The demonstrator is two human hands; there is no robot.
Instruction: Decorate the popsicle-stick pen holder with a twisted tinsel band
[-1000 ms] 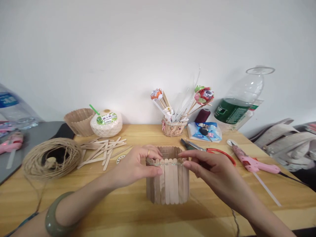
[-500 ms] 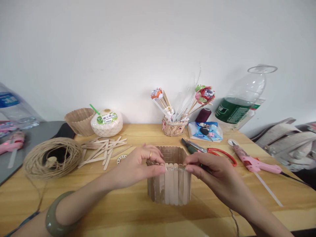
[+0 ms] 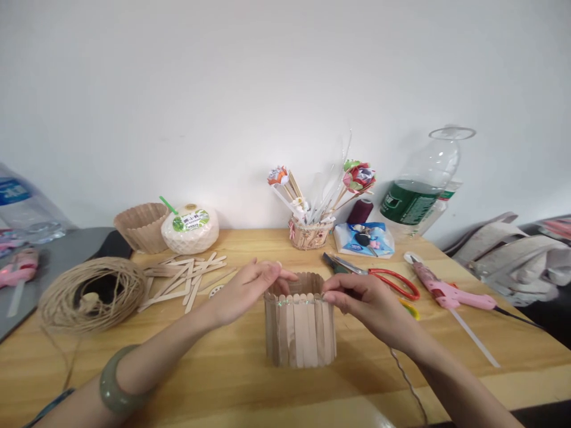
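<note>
A round pot of upright wooden craft sticks [image 3: 301,333] stands on the table in front of me. A thin, shiny, clear-greenish line runs round it just under the scalloped rim; whether this is glue or trim I cannot tell. My right hand [image 3: 363,300] pinches the rim at its right front, thumb outside. At the left, my left hand [image 3: 256,288] hovers over the rim, thumb raised and fingers apart, with the fingertips reaching over the opening. It holds nothing that I can see. A green bangle is on my left forearm.
Left are a twine coil [image 3: 91,294], loose craft sticks [image 3: 190,276], a second stick pot [image 3: 140,229] and a white coconut [image 3: 190,232]. Behind stands a basket of paper flowers [image 3: 311,235]. Right lie red-handled pliers [image 3: 395,282], a pink glue gun [image 3: 450,293] and a tilted bottle [image 3: 408,199].
My left thumb has come off the front rim, and that hand has lifted and opened. My right hand still pinches the rim. The view has shifted slightly.
</note>
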